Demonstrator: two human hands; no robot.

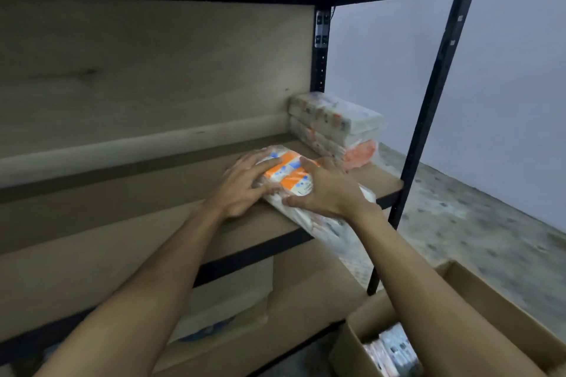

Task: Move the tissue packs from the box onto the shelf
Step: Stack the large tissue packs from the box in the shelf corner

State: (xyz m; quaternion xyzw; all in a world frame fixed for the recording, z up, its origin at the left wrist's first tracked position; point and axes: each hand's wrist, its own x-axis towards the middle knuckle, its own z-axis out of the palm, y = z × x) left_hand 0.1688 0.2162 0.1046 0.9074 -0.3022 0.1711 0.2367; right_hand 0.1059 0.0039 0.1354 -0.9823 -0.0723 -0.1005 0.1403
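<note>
Wooden shelf (128,211), both hands pressing tissue pack (283,173)

One head-worn wide-angle view looks forward and down along both forearms, which enter from the bottom edge and meet near the frame's centre, close to the lens. It faces into a shelf (153,202) whose board crosses the middle from lower left to right, with its back panel (137,70) filling the upper left. A wall (505,85) takes the upper right, and an open box (477,300) sits in the lower right corner.
</note>
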